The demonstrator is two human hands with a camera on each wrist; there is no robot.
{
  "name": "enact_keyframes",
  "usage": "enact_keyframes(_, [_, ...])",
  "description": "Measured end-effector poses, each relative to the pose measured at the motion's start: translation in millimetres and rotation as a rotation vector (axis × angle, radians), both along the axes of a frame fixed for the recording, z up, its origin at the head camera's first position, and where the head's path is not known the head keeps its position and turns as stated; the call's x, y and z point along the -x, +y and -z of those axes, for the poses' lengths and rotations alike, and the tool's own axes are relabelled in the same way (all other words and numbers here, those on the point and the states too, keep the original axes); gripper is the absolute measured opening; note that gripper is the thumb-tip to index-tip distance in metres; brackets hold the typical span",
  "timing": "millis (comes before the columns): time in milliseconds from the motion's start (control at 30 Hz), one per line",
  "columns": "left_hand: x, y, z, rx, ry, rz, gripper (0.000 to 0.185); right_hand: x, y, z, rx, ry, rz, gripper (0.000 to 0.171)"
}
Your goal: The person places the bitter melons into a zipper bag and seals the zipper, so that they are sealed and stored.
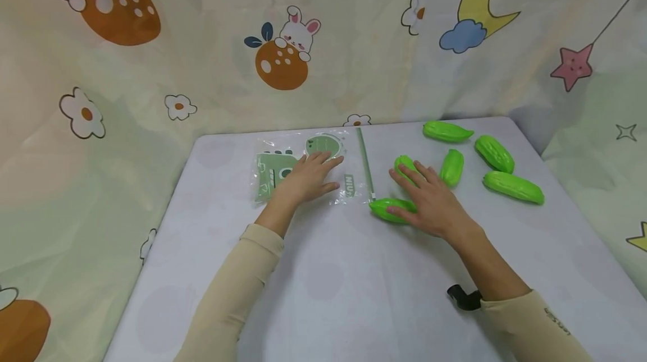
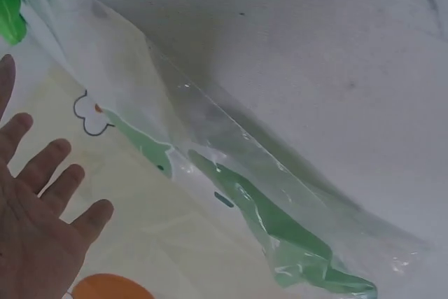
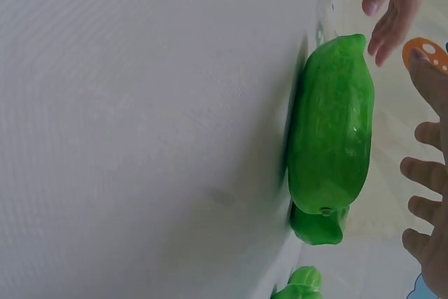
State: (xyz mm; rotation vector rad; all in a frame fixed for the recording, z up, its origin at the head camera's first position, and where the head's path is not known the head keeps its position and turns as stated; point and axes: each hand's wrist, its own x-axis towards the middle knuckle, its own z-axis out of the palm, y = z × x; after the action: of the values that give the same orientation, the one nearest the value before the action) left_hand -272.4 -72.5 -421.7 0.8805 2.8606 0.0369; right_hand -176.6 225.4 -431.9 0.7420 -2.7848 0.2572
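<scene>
Veg (image 1: pixel 382 210) by bag (image 1: pixel 349 160) lies partly under R hand (image 1: pixel 436 205) — long axis approx. L-to-R, R nearer than L hand (image 1: pixel 308 179) — both hands' fingers spread, nothing held.

On the clear bag (image 1: pixel 356 154), a small green block (image 1: pixel 349 186) near the green closing strip (image 1: pixel 366 163) carries pale capitals set sideways, running down the bag. They seem to read "NIU"; whatever follows is too small to make out. A smaller sideways mark (image 1: pixel 272 178) stands on the larger green print at the bag's other end, also too small to read. The right sleeve (image 1: pixel 525 322) bears dark lettering (image 1: pixel 557 321) near its cuff, too blurred to read.
</scene>
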Motion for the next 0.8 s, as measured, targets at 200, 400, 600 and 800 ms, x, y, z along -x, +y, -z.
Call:
enact_keyframes(200, [9.5, 24.6, 3.8, 0.022, -0.007, 0.05, 0.072, -0.6, -0.5, 2.7, 0.011, -0.01, -0.002, 0.081])
enact_keyframes(400, [15.4, 42.5, 6.9, 0.057, -0.028, 0.045, 0.066, -0.5, 0.1, 3.9, 0.019, 0.004, -0.015, 0.08])
enact_keyframes(600, [19.4, 53.7, 7.8, 0.064, -0.055, 0.029, 0.066, -1.0, 4.9, 5.6, 0.021, 0.001, -0.013, 0.081])
enact_keyframes(800, [23.2, 60.7, 8.9, 0.066, -0.098, 0.02, 0.071, -1.5, 6.5, 7.0, 0.038, -0.002, -0.02, 0.08])
